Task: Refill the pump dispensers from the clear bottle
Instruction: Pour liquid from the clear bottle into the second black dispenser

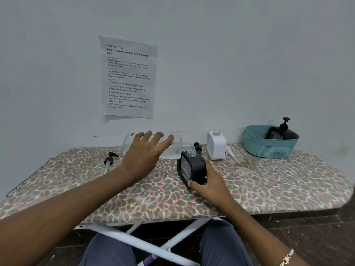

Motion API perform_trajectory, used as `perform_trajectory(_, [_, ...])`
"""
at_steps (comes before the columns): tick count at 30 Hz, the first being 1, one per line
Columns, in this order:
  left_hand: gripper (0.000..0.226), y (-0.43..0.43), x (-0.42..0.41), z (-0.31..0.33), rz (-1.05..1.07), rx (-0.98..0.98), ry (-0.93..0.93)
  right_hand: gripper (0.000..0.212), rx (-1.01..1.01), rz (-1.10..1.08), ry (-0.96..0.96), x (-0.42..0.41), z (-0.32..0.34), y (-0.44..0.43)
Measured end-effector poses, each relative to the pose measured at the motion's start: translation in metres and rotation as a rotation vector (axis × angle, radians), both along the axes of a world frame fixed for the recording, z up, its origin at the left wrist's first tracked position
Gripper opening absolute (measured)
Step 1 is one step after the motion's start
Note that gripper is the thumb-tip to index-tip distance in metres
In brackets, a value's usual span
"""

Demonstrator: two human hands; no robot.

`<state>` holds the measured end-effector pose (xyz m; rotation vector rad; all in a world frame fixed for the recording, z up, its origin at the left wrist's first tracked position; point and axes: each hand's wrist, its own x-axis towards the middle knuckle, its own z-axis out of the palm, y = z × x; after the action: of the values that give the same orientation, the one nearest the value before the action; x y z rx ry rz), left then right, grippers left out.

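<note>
Head, black dispenser point(193, 167), apparently mid board point(278, 181)

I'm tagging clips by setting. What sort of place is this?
Probably a makeshift task-recording spot in a plain room: a leopard-print ironing board serves as the table, and a printed task sheet is stuck on the bare wall.

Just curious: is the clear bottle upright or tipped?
Tipped: left hand holds the clear bottle nearly horizontal, neck toward the black dispenser.
</note>
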<state>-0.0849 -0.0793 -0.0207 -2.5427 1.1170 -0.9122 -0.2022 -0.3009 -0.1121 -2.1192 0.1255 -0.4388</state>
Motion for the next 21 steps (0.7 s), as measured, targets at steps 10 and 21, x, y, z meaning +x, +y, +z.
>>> perform_trajectory(10, [0.096,-0.0006,0.0006,-0.0003,0.002,0.003,0.002,0.072,-0.005,-0.004,-0.007,0.0009,-0.0009,-0.0002])
perform_trajectory(21, [0.095,-0.0007,0.0002,0.0003,0.004,0.001,0.006,0.067,-0.004,-0.007,-0.011,0.0013,-0.0008,0.0000])
